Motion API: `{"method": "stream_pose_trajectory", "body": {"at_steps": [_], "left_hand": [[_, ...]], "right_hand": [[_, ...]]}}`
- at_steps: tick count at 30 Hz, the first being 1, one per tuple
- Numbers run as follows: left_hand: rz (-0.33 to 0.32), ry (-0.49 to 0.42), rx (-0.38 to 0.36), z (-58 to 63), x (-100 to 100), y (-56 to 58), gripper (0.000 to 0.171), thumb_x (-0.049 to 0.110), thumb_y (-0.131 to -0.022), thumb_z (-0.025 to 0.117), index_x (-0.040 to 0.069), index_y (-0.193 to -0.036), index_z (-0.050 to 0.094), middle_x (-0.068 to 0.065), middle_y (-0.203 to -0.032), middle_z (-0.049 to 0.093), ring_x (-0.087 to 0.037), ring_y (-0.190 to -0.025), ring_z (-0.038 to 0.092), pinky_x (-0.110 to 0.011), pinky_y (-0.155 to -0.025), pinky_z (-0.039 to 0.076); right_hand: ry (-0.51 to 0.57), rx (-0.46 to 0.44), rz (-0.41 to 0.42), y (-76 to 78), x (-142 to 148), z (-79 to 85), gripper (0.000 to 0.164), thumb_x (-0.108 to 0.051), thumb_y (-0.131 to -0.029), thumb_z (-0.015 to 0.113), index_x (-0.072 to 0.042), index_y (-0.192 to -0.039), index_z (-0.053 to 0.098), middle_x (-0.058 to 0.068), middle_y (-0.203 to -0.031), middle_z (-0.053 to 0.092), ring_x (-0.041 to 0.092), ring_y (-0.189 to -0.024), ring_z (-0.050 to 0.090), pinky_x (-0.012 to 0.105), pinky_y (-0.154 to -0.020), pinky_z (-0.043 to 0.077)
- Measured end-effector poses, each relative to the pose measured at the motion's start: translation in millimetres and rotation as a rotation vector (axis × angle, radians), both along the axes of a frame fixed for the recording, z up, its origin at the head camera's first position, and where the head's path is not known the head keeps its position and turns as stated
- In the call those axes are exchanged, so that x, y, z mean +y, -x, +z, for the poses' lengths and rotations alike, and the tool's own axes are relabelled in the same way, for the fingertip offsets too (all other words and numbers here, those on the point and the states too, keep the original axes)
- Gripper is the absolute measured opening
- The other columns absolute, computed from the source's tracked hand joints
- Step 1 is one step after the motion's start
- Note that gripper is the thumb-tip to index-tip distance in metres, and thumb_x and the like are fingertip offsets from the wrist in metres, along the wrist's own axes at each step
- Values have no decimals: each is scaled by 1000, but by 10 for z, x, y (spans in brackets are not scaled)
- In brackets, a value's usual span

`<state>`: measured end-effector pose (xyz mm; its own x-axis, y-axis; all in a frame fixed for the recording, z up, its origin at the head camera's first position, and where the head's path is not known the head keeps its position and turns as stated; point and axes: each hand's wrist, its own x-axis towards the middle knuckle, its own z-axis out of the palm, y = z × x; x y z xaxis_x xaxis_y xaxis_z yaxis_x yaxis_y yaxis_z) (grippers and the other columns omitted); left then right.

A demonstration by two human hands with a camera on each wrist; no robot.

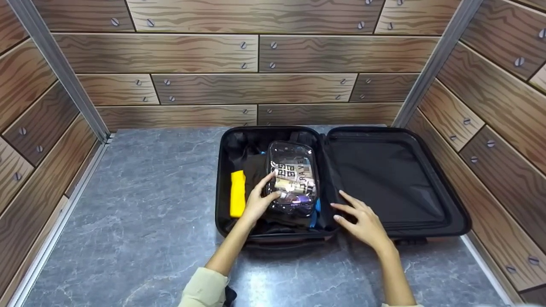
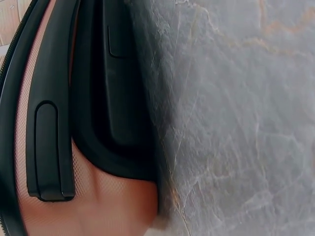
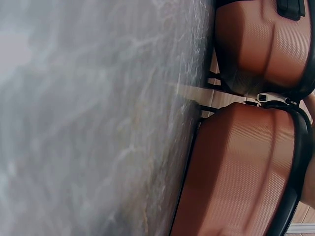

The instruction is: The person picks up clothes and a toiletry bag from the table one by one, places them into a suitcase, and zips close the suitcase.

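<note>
An opened suitcase (image 1: 273, 235) lies on the grey marbled surface, black inside. In its left half a clear zip pouch (image 1: 292, 149) with dark lettering holds small toiletries and lies on dark folded fabric (image 1: 254, 164). My left hand (image 1: 258, 204) touches the pouch's left side, with thumb and forefinger extended apart over it. My right hand (image 1: 362, 224) has its fingers spread at the near end of the hinge line between the two halves. Both wrist views show the suitcase's copper-coloured shell (image 2: 98, 201) (image 3: 246, 162); the left hand is not seen in its own wrist view.
A bright yellow item (image 1: 237, 194) stands along the left inside of the suitcase, and a bit of blue (image 1: 315, 215) shows beside the pouch. The black lined lid half (image 1: 384, 183) lies flat to the right. Wood-patterned walls (image 1: 256, 53) enclose the surface.
</note>
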<state>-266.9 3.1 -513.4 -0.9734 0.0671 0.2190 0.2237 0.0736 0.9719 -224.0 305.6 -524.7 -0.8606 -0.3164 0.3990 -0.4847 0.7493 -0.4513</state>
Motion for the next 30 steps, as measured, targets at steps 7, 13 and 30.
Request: {"method": "stream_pose_trajectory", "body": {"at_steps": [7,13,30], "left_hand": [[87,55,76,18,-27,-20,53,17,-82,68,7,-131,51,-27,-137,34,-37,-124,36,-47,-93,39],[137,94,169,58,-156,-145,47,19,-87,64,1,-129,51,-26,-135,39,-34,-123,38,-45,-92,41],[190,513,296,-67,-879,-661,60,30,-82,68,2,-131,48,-16,-140,35,-36,-131,23,-56,-101,23]], "right_hand": [[3,-4,0,7,-6,-1,34,-37,-84,66,-27,-116,66,-2,-139,41,24,-124,39,54,-93,32],[7,-9,5,-1,-6,1,34,-36,-84,66,-27,-117,65,-3,-140,41,24,-124,38,54,-93,32],[67,-91,16,2,22,29,33,-34,-85,65,-27,-117,65,-4,-140,40,22,-125,36,51,-96,31]]}}
